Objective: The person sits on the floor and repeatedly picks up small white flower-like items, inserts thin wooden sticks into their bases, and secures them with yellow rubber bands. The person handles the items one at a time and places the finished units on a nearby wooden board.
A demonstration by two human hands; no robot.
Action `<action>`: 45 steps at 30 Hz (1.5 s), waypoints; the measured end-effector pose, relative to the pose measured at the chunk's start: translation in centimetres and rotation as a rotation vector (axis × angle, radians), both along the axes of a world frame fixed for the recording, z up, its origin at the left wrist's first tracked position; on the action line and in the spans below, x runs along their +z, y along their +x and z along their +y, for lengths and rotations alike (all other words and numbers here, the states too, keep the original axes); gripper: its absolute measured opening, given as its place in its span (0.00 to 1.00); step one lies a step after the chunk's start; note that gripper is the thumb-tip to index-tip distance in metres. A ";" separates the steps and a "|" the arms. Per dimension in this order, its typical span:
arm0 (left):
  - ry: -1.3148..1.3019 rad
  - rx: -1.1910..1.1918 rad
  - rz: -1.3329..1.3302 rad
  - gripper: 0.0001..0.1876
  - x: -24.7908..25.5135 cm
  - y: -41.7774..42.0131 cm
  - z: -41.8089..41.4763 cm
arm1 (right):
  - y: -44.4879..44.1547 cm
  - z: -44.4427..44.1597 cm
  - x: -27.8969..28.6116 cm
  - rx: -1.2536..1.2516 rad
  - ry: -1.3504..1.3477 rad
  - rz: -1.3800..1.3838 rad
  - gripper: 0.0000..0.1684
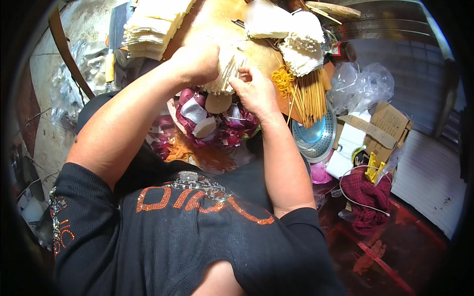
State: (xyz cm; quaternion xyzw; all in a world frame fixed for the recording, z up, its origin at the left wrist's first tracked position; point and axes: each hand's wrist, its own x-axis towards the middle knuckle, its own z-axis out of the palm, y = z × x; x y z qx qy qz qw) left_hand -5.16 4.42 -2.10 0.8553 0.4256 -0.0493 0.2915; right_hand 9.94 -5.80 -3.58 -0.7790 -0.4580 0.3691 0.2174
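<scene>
On a wooden board, a bunch of enoki mushrooms lies between my hands. My left hand rests closed against the bunch's left side; what its fingers hold is hidden. My right hand touches the bunch's right edge with thumb and fingertips, the fingers bent and partly apart. More enoki bunches lie at the upper right. Beside them are bamboo skewers and a heap of yellow rubber bands. Stacked pale sheets, perhaps tofu skin, stand at the upper left.
Below the board are purple onion skins and orange shreds. A cleaver with a pale handle lies far left, near plastic bags. To the right are a metal colander, a jar and a cardboard box.
</scene>
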 end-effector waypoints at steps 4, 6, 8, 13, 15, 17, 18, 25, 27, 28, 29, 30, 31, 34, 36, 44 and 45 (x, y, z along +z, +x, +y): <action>-0.179 0.045 0.102 0.18 -0.2 0.7 -0.6 | 0.2 0.5 -0.2 -0.001 0.025 -0.027 0.30; -0.138 0.105 0.062 0.19 -0.8 1.1 -0.9 | 0.2 0.7 -1.1 0.004 0.007 -0.034 0.30; -0.120 0.131 0.051 0.22 -1.0 1.3 -0.9 | 0.0 0.9 -1.6 0.003 -0.033 -0.003 0.30; -0.141 0.174 0.045 0.24 -1.2 1.7 -1.2 | -0.5 0.9 -1.9 0.046 0.003 0.080 0.22; -0.135 0.185 0.021 0.24 -1.1 1.9 -1.3 | -0.3 0.9 -2.4 0.007 -0.020 0.213 0.23; -0.121 0.196 -0.020 0.24 -1.3 1.8 -1.3 | -0.1 1.0 -2.7 -0.073 -0.084 0.379 0.28; -0.130 0.199 -0.050 0.23 -1.6 1.7 -1.2 | -0.1 1.0 -2.4 -0.101 -0.073 0.428 0.28; -0.296 0.202 -0.453 0.15 -3.1 1.5 -0.6 | -0.5 -0.1 0.4 -0.098 0.208 0.503 0.28; -0.483 0.213 -0.649 0.14 -4.1 1.5 -0.2 | -1.0 -0.5 2.2 -0.082 0.241 0.485 0.29; -0.629 0.238 -0.744 0.12 -2.9 1.8 -0.4 | -1.4 -0.7 3.7 -0.089 0.239 0.482 0.29; -0.776 0.262 -0.838 0.11 -1.5 2.0 -0.6 | -1.6 -0.9 4.5 -0.094 0.236 0.480 0.28; -0.849 0.353 -0.867 0.09 0.1 2.4 -1.4 | -1.7 -1.1 4.4 -0.126 0.279 0.603 0.29; -0.858 0.350 -0.798 0.09 0.0 2.4 -1.2 | -1.5 -1.3 4.2 -0.127 0.292 0.606 0.29; -0.879 0.374 -0.692 0.11 -0.1 2.0 -0.6 | -1.2 -1.3 4.1 -0.123 0.318 0.601 0.28; -0.899 0.416 -0.764 0.13 0.3 2.0 -0.9 | -0.8 -1.2 4.8 -0.121 0.320 0.562 0.27; -1.035 0.435 -0.904 0.17 1.3 2.4 -1.3 | 0.9 -1.5 6.2 -0.202 0.263 1.022 0.27; -1.038 0.432 -0.932 0.16 1.5 2.5 -1.5 | 0.9 -1.5 6.1 -0.202 0.268 1.045 0.27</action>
